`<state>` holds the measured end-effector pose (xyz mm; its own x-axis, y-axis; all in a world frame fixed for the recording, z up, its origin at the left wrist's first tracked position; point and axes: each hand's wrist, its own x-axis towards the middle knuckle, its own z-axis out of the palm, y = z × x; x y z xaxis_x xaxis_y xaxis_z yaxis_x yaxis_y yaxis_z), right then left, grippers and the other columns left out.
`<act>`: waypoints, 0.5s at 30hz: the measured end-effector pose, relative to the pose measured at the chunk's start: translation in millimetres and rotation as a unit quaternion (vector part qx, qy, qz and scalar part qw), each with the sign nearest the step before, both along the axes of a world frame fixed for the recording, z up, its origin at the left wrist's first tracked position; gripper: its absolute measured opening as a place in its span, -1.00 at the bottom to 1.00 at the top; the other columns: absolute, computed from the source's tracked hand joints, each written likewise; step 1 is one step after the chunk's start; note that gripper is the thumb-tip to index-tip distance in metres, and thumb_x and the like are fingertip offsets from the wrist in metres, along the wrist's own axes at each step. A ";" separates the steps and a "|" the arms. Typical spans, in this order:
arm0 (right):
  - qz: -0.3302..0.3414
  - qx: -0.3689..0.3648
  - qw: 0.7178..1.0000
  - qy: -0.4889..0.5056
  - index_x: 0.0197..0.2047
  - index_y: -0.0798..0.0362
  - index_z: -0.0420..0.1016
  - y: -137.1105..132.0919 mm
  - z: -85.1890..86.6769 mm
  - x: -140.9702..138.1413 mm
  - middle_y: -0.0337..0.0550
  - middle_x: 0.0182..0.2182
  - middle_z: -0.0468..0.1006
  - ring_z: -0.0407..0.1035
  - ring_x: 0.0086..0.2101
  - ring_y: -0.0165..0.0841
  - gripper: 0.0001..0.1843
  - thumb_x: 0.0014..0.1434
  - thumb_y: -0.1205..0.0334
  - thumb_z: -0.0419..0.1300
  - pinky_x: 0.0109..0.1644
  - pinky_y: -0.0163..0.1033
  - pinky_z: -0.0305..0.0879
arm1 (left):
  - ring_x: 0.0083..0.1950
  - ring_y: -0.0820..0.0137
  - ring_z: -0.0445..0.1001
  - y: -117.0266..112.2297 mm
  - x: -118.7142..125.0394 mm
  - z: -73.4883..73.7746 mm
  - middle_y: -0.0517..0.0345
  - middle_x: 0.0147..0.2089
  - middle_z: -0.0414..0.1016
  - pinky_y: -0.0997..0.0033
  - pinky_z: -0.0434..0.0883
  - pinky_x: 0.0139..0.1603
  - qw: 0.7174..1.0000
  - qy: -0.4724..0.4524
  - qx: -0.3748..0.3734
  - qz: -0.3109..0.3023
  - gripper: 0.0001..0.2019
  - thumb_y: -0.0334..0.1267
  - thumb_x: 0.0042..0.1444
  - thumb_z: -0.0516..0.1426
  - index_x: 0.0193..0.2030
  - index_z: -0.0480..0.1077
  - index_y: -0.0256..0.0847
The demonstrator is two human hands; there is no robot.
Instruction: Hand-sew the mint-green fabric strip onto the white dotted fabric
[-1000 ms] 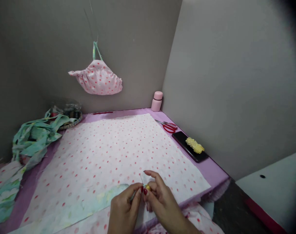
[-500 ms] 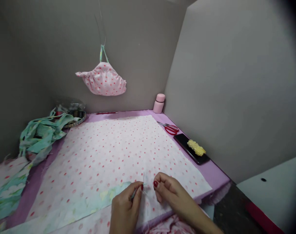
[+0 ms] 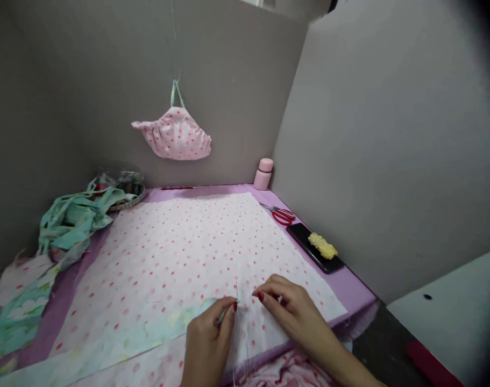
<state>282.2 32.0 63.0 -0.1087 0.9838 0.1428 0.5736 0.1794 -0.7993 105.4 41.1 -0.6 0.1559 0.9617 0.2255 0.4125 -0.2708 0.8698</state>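
In the head view, my left hand pinches a thin sewing needle between thumb and forefinger, its tip pointing up and away. Fine white thread trails down below those fingers. A few centimetres to the right, my right hand has thumb and forefinger pressed together; what they hold, if anything, is too fine to make out. Beneath both hands lies white dotted fabric. A pale green floral strip runs across its near edge, by my left hand.
Green fabric scraps heap at the left beside a round basket. Along the right lie red-handled scissors and a phone with a yellow scrunchie. A pink bottle stands behind. A dotted cloth piece hangs ahead.
My right hand has shifted slightly to the right and up, away from the left one. The left hand still holds the needle upright. The camera view has tilted a little.
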 end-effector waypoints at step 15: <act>-0.112 -0.006 0.926 0.360 -0.47 0.03 0.20 133.3 81.0 29.3 -0.42 -0.69 0.24 0.14 -0.67 -0.54 -0.75 0.05 0.19 0.24 -0.58 -0.45 0.06 | -0.28 0.33 0.59 0.3 -0.5 -1.5 0.22 -0.30 0.63 0.47 0.44 -0.30 0.999 0.040 -0.015 -0.023 -0.77 -0.21 0.20 0.01 -0.23 0.50 -0.10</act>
<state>311.4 165.3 144.0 0.2179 0.9720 0.0883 -0.0865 0.1094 -0.9902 104.9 41.3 -2.0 0.2165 0.9592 0.1816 0.4679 -0.2652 0.8430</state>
